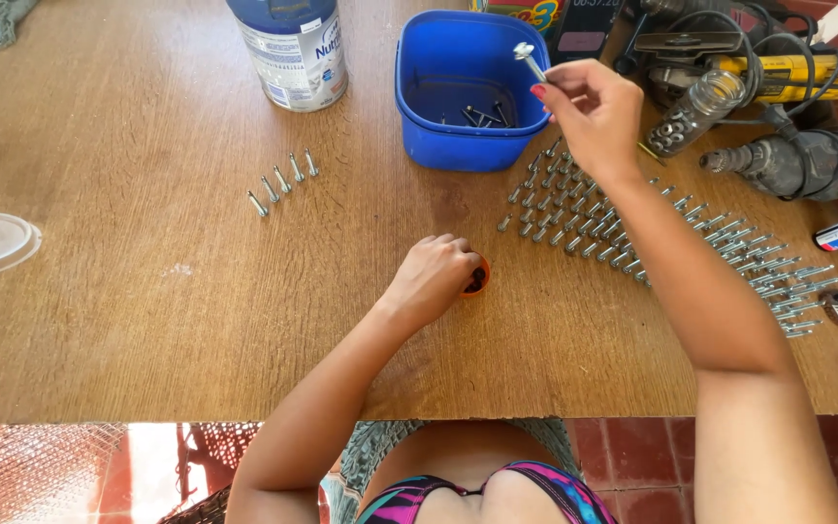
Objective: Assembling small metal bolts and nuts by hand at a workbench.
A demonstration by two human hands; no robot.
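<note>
Fingertips (547, 89) of right hand (589, 116) are pinching a silver metal bolt (528, 58) by its shank, head up, over blue plastic tub (465, 87). Best w/ light grip, releasing low over the tub. Left hand (434, 277) is curling closed around small orange cup (476, 278) on wooden table (147, 291), near rows of bolts (632, 243).

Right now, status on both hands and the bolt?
Right hand pinching silver metal bolt above blue plastic tub. Left hand on small orange cup. Nothing between.
</note>
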